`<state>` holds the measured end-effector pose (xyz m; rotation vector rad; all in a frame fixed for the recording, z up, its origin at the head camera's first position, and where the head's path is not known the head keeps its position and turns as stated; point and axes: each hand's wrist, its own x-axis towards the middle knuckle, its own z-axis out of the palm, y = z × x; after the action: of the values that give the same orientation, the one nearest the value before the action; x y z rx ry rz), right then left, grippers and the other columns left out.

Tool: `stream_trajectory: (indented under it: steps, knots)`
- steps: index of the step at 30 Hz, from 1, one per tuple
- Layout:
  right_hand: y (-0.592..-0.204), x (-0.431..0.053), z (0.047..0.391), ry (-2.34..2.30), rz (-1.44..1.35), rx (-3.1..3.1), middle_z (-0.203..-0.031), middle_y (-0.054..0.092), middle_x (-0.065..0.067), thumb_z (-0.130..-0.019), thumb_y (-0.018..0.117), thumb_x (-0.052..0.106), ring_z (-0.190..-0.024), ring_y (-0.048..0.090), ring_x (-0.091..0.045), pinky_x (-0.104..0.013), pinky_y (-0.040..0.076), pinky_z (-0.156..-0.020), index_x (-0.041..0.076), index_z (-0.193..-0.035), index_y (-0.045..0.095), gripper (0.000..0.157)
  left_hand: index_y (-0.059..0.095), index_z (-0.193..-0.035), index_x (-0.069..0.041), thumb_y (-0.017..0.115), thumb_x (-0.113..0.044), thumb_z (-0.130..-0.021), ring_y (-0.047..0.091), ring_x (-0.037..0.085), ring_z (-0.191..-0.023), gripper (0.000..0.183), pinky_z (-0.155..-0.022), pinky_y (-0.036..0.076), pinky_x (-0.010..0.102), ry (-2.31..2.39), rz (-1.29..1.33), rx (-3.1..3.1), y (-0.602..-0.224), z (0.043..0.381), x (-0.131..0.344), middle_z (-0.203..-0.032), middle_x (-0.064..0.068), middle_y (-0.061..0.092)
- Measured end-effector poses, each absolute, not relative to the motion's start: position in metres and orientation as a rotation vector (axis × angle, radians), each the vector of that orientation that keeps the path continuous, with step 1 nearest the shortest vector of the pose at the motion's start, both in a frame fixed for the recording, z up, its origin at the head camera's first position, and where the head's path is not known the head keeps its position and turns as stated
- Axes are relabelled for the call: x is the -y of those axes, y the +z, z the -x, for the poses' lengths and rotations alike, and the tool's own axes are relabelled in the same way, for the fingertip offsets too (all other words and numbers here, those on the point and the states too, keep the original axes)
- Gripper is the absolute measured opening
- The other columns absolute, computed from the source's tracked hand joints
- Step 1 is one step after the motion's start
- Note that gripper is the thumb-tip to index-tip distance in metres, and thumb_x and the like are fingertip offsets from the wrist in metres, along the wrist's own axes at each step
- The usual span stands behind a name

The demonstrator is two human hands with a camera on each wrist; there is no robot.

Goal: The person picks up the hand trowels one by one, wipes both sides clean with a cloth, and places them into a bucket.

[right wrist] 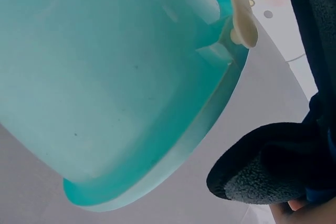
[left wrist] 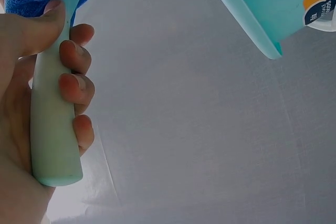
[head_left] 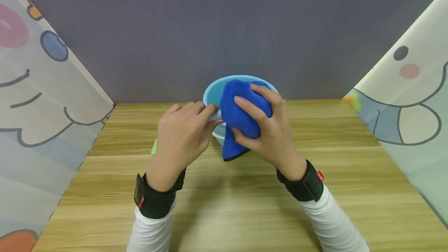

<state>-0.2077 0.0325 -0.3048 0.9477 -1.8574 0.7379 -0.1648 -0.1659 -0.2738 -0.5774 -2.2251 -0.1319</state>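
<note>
My left hand grips the pale mint-green handle of a tool, its fingers curled round the shaft and its thumb pressed along it. A fluffy blue cloth with a dark edge covers the tool's head, so its kind is hidden. With curled fingers, my right hand holds the cloth bunched round that covered head. One corner of the cloth hangs down. Both hands are over the near rim of a light-teal bucket. In the right wrist view the cloth's flap hangs beside the bucket wall.
The bucket stands at the back of the wood-grain table, near a grey panel. A cream bucket handle joins its rim. A bright green piece lies partly hidden behind my left hand. Cartoon-printed panels flank both sides.
</note>
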Motion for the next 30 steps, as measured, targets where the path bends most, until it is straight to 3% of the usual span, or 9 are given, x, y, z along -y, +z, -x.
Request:
stream_trajectory:
  steps: [22, 30]
  knots:
    - [-0.304, -0.041, 0.208, 0.798, -0.926, 1.858, -0.132, 0.041, -0.028, -0.077, 0.073, 0.031, -0.125, 0.045, -0.045, -0.066, 0.047, -0.092, 0.02, -0.128, 0.048, 0.058, 0.072, -0.089, -0.012, 0.062, -0.039, -0.091, 0.057, 0.019, -0.052, 0.028, -0.045, 0.038, 0.034, -0.129, 0.56, 2.186, -0.272, 0.163, 0.165, -0.061, 0.004, 0.065]
    - [-0.304, -0.043, 0.207, 0.825, -0.92, 1.863, -0.132, 0.04, -0.029, -0.072, 0.076, 0.026, -0.124, 0.046, -0.044, -0.067, 0.047, -0.092, 0.019, -0.128, 0.048, 0.063, 0.072, -0.087, -0.013, 0.062, -0.039, -0.091, 0.056, 0.019, -0.051, 0.028, -0.046, 0.039, 0.034, -0.147, 0.551, 2.167, -0.272, 0.162, 0.165, -0.058, 0.004, 0.062]
